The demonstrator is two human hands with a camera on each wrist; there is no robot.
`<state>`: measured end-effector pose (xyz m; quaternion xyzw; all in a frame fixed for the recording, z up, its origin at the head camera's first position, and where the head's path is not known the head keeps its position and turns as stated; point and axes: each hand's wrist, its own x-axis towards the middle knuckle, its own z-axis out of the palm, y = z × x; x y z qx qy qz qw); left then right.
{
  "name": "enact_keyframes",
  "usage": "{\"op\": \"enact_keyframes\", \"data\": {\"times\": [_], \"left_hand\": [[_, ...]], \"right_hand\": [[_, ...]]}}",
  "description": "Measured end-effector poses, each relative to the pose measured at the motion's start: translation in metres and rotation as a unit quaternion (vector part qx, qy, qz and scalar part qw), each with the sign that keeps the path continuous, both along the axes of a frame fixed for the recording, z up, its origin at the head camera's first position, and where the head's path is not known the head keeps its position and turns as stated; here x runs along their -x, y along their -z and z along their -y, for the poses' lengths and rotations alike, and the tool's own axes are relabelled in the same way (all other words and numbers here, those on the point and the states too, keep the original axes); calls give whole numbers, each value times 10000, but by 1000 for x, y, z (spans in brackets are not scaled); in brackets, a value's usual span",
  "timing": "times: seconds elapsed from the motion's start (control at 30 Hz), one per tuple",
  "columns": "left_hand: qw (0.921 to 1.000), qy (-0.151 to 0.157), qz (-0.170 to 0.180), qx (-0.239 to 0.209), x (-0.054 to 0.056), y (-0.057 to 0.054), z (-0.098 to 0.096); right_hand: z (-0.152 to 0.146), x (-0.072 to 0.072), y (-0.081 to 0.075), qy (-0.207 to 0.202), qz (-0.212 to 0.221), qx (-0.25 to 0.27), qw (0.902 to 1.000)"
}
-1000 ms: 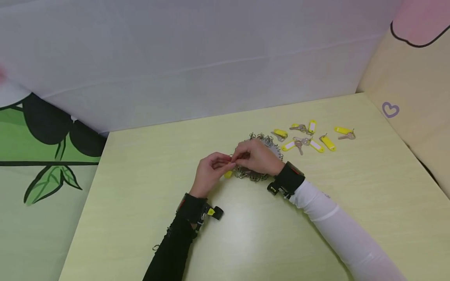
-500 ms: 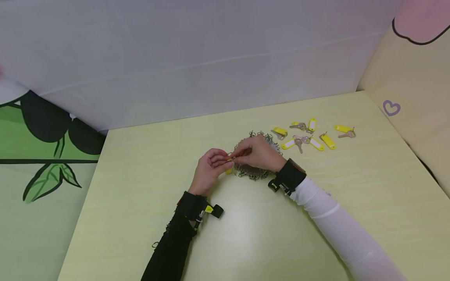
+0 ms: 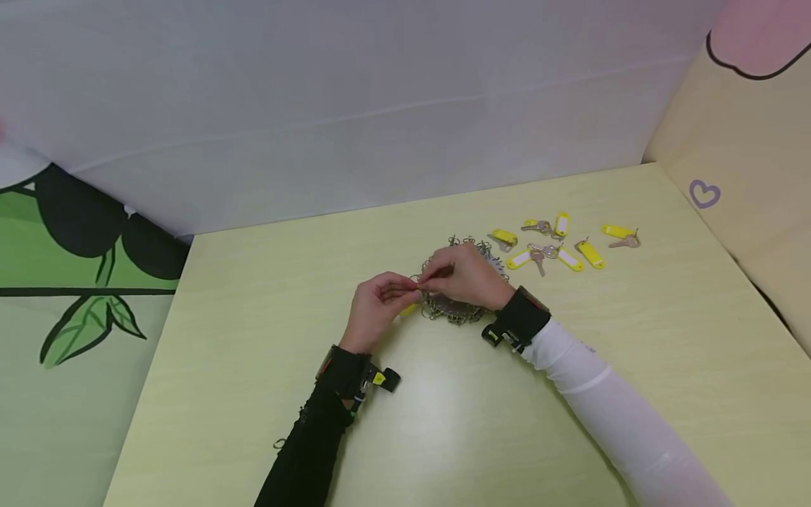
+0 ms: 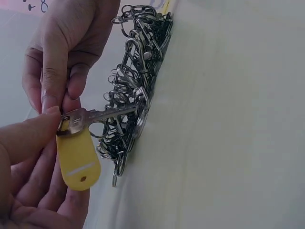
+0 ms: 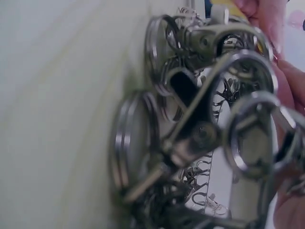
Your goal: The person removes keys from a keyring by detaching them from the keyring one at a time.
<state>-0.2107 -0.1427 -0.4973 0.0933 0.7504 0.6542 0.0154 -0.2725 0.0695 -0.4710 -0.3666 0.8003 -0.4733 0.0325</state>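
A yellow key tag [image 4: 78, 160] with a metal key [image 4: 78, 120] hangs from a small ring in the left wrist view. My left hand [image 3: 375, 310] pinches the tag's ring end between thumb and fingers. My right hand [image 3: 467, 277] meets it there, thumb and forefinger pinching at the same small ring. Under the right hand lies a round grey disc [image 3: 496, 265], its rim crowded with metal clasps and split rings [image 4: 136, 71]. The right wrist view shows those clasps [image 5: 200, 136] close up, blurred, with fingers at its right edge. My fingertips partly hide the ring.
Several keys with yellow tags [image 3: 591, 255] lie loose on the pale table [image 3: 272, 303], right of the disc. One tagged key [image 3: 624, 239] lies apart, farther right. A grey-white wall [image 3: 380, 105] stands behind the table, and a beige wall [image 3: 747, 211] on the right.
Both hands stay at almost the same spot, fingertips together. The yellow tag under the left fingers has tilted slightly. The disc and the loose keys lie as before.
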Motion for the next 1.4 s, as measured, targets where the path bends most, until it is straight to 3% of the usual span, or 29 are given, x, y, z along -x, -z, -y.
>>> {"op": "enact_keyframes", "data": {"times": [0.13, 0.4, 0.6, 0.8, 0.93, 1.2, 1.4], "left_hand": [[10000, -16, 66, -60, 1, 0, -5], [9983, -323, -269, 408, -1, -4, -8], [9977, 27, -422, 521, -1, -8, -3], [9972, 400, -247, 587, -1, -6, -2], [9970, 390, -160, 655, 0, -5, -2], [9996, 220, 75, 163, 0, -6, 0], [9998, 164, 1, 143, 0, -7, 3]], "right_hand": [[-2, 0, 0, 92, 160, 13, 9998], [-2, 2, 1, 70, 607, 170, 9980], [-2, 1, -1, 78, 850, 289, 9959], [-2, 3, 0, 46, 1056, 391, 9936], [-2, 4, 1, 9, 1141, 445, 9925], [-2, 4, 1, 12, 1135, 406, 9927], [-2, 6, 2, -44, 1192, 490, 9916]]}}
